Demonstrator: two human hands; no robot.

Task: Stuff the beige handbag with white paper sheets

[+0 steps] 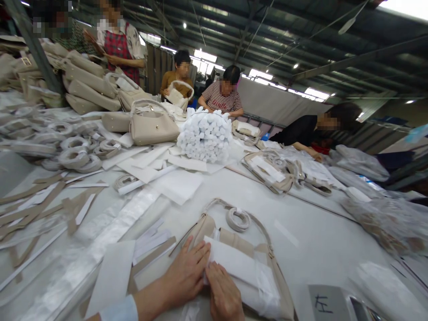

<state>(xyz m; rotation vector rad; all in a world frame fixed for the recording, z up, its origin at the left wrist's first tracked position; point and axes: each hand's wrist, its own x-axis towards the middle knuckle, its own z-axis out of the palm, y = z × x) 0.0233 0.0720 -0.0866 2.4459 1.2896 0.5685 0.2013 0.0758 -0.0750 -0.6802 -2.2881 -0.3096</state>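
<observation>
Handbag (pixel 236 240) under white paper (pixel 237 262), left hand (pixel 187 269) flat at its edge, right hand (pixel 224 292) alongside, grip unclear

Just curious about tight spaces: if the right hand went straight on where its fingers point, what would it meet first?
The right hand would probably meet the left hand first, though depth is unclear.

The person's left hand (pixel 183 272) is ungloved, with slender, tapering fingers and creases at the knuckles. Its left forearm (pixel 150 298) is bare up to a pale blue cloth cuff (pixel 118 310), plain and softly wrinkled, with a straight edge. It seems to belong to a sleeve, though the frame cuts off too much to be sure. The right hand (pixel 224 292) is ungloved too, its back broad and rounded, its fingers narrow.
</observation>
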